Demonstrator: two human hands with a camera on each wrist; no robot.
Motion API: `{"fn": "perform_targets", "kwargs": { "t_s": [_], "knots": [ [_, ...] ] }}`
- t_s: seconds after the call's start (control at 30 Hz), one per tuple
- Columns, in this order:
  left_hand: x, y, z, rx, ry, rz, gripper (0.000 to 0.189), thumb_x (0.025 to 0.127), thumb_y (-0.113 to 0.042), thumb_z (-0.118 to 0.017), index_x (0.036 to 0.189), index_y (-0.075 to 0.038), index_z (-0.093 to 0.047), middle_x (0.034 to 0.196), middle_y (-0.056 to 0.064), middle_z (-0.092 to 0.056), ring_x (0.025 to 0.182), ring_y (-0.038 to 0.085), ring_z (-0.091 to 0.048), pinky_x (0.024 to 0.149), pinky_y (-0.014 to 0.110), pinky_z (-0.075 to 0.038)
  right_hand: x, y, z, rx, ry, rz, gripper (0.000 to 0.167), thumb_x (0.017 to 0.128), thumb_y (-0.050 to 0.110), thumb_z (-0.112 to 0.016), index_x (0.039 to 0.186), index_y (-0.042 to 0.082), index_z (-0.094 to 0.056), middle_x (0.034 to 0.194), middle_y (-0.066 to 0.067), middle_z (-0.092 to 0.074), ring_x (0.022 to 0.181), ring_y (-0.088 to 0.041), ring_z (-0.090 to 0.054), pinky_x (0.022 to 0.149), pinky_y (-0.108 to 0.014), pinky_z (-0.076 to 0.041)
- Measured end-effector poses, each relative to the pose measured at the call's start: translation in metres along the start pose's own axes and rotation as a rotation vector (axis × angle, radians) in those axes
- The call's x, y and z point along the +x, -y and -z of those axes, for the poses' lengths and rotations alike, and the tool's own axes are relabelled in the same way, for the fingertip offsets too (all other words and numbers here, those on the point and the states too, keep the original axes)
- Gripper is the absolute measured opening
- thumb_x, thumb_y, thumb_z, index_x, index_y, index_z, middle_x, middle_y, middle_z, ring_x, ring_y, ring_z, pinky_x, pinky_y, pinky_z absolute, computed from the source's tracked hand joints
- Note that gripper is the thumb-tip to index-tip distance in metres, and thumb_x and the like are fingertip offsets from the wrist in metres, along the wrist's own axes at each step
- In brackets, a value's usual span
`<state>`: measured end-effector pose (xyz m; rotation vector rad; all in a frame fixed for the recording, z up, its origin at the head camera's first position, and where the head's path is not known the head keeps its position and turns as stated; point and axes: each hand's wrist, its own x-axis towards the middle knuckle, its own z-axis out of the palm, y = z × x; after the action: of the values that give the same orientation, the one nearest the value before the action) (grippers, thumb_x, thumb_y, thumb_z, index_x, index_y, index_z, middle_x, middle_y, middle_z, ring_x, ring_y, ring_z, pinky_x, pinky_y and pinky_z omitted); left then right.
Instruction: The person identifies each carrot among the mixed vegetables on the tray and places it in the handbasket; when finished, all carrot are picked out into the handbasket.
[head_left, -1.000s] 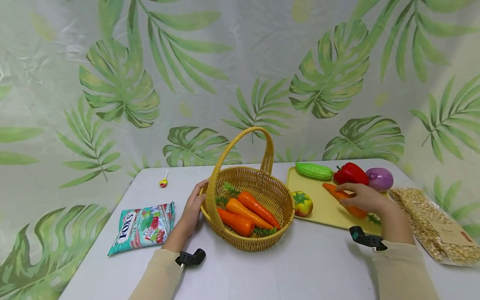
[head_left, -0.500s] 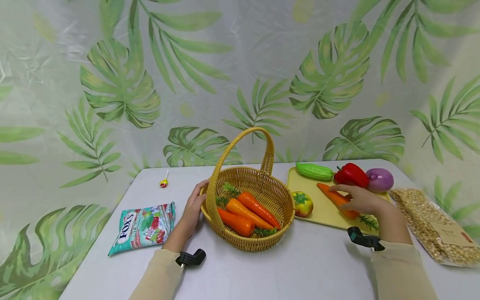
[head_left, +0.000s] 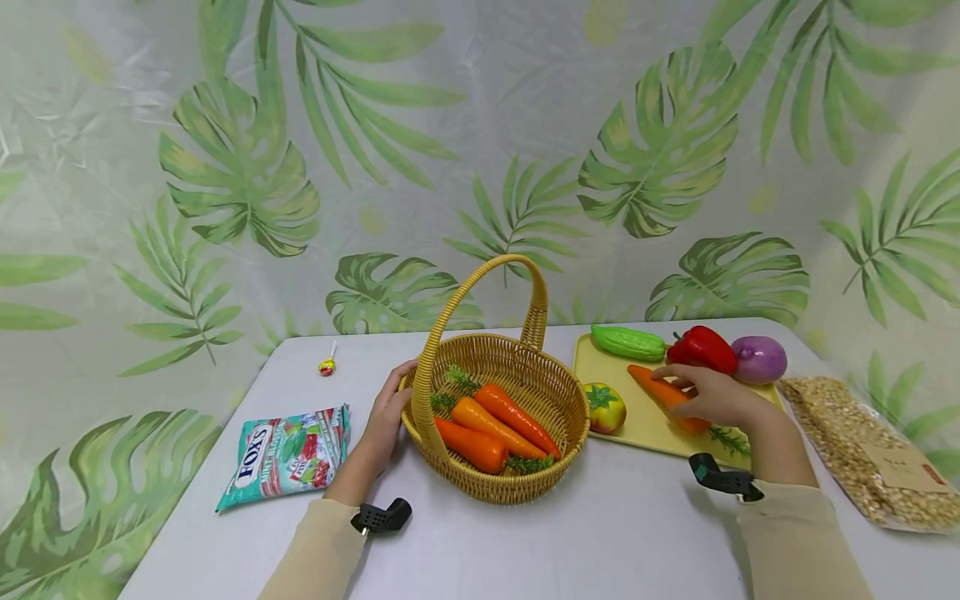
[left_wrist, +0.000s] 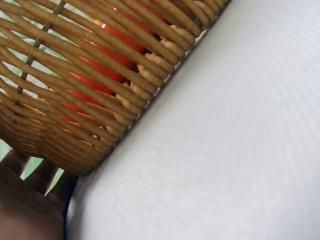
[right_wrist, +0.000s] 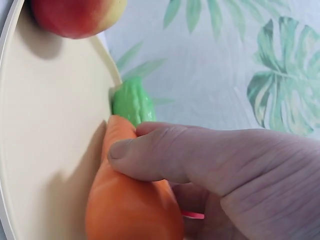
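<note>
My right hand (head_left: 716,398) pinches an orange carrot (head_left: 678,411) over the yellow tray (head_left: 637,429). In the right wrist view the thumb presses one side of the carrot (right_wrist: 132,210), with the other fingers partly hidden behind it. Whether the carrot still touches the tray I cannot tell. At the left side of the wicker basket (head_left: 517,492), my left hand (head_left: 386,421) rests against the woven wall, its fingers looking fairly straight in the left wrist view. Inside the basket lie three carrots (head_left: 487,421) with green tops.
The tray also bears a green bumpy gourd (head_left: 628,342), a red bell pepper (head_left: 702,350) and a red-yellow fruit (head_left: 604,408). A purple eggplant (head_left: 760,359) and a bag of grains (head_left: 870,454) lie rightward. Left are a FOX'S candy bag (head_left: 288,454) and a lollipop (head_left: 327,365).
The right hand and the carrot it pinches have shifted a little to the left over the tray. The left hand and the basket have stayed in place.
</note>
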<state>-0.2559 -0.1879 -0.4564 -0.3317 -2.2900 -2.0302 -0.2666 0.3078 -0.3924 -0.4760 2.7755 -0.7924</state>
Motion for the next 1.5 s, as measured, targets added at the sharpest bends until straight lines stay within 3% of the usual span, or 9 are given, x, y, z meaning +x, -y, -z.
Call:
{"fn": "perform_targets", "kwargs": {
  "t_s": [0.23, 0.4, 0.57, 0.83, 0.9, 1.07, 1.13, 1.33, 1.5],
  "knots": [
    [0.0, -0.001, 0.0, -0.008, 0.005, 0.0, 0.047, 0.101, -0.02, -0.035, 0.146, -0.031, -0.043, 0.159, -0.004, -0.036, 0.153, 0.019, -0.023, 0.126, 0.052, -0.015, 0.001, 0.014, 0.002, -0.013, -0.058, 0.026, 0.059, 0.083, 0.011, -0.07, 0.14, 0.01, -0.054, 0.135, -0.026, -0.057, 0.117, -0.043, -0.054, 0.087, -0.049, -0.057],
    [0.0, -0.001, 0.0, -0.008, 0.001, 0.007, 0.047, 0.101, -0.02, -0.035, 0.146, -0.031, -0.043, 0.159, -0.005, -0.036, 0.153, 0.019, -0.023, 0.126, 0.052, -0.015, 0.0, 0.027, 0.005, -0.016, -0.112, 0.032, 0.055, 0.087, 0.013, -0.067, 0.141, 0.013, -0.054, 0.136, -0.022, -0.057, 0.111, -0.037, -0.054, 0.077, -0.037, -0.054],
    [0.001, 0.0, 0.001, -0.011, -0.001, 0.007, 0.047, 0.101, -0.02, -0.036, 0.146, -0.03, -0.043, 0.159, -0.004, -0.036, 0.153, 0.019, -0.023, 0.126, 0.053, -0.015, -0.002, 0.038, 0.007, -0.009, -0.112, 0.053, 0.056, 0.09, 0.014, -0.066, 0.144, 0.014, -0.051, 0.138, -0.023, -0.056, 0.106, -0.033, -0.054, 0.071, -0.03, -0.049],
    [0.0, 0.0, 0.0, -0.017, 0.004, 0.004, 0.047, 0.101, -0.02, -0.035, 0.147, -0.029, -0.042, 0.159, -0.004, -0.035, 0.153, 0.02, -0.022, 0.126, 0.053, -0.015, -0.003, 0.055, 0.009, 0.009, -0.099, 0.082, 0.056, 0.092, 0.023, -0.067, 0.145, 0.016, -0.05, 0.137, -0.019, -0.057, 0.1, -0.028, -0.061, 0.071, -0.031, -0.053],
    [0.0, 0.0, 0.0, -0.019, 0.006, 0.001, 0.047, 0.101, -0.019, -0.035, 0.147, -0.029, -0.043, 0.159, -0.004, -0.035, 0.153, 0.02, -0.022, 0.126, 0.052, -0.015, -0.004, 0.06, 0.01, 0.033, -0.081, 0.076, 0.056, 0.093, 0.024, -0.067, 0.146, 0.016, -0.049, 0.133, -0.02, -0.059, 0.093, -0.027, -0.064, 0.07, -0.033, -0.054],
    [0.001, 0.001, 0.001, -0.025, 0.002, 0.001, 0.048, 0.101, -0.019, -0.035, 0.147, -0.028, -0.042, 0.159, -0.003, -0.035, 0.152, 0.019, -0.023, 0.125, 0.05, -0.016, -0.004, 0.071, 0.01, 0.105, -0.033, 0.062, 0.054, 0.095, 0.023, -0.064, 0.146, 0.019, -0.047, 0.105, -0.014, -0.066, 0.07, -0.024, -0.062, 0.065, -0.038, -0.056],
    [0.001, 0.001, 0.001, -0.025, 0.003, 0.001, 0.048, 0.101, -0.018, -0.035, 0.148, -0.027, -0.042, 0.159, -0.002, -0.035, 0.152, 0.02, -0.023, 0.125, 0.051, -0.016, -0.004, 0.074, 0.009, 0.106, -0.031, 0.069, 0.052, 0.095, 0.024, -0.064, 0.145, 0.022, -0.048, 0.1, -0.012, -0.065, 0.069, -0.024, -0.061, 0.064, -0.038, -0.054],
    [0.002, 0.003, 0.001, -0.017, -0.001, 0.011, 0.048, 0.101, -0.019, -0.035, 0.147, -0.028, -0.042, 0.16, -0.003, -0.035, 0.153, 0.021, -0.022, 0.126, 0.053, -0.014, 0.0, 0.081, 0.004, 0.1, -0.048, 0.126, 0.045, 0.096, 0.027, -0.064, 0.14, 0.026, -0.053, 0.119, -0.012, -0.063, 0.074, -0.021, -0.06, 0.065, -0.035, -0.052],
    [0.002, 0.003, 0.001, -0.021, 0.001, -0.001, 0.048, 0.101, -0.019, -0.035, 0.148, -0.026, -0.042, 0.16, -0.001, -0.035, 0.153, 0.022, -0.022, 0.125, 0.053, -0.014, 0.004, 0.086, -0.002, 0.107, -0.048, 0.172, 0.041, 0.095, 0.028, -0.067, 0.135, 0.025, -0.057, 0.116, -0.011, -0.065, 0.084, -0.02, -0.062, 0.069, -0.031, -0.054]
  ]
}}
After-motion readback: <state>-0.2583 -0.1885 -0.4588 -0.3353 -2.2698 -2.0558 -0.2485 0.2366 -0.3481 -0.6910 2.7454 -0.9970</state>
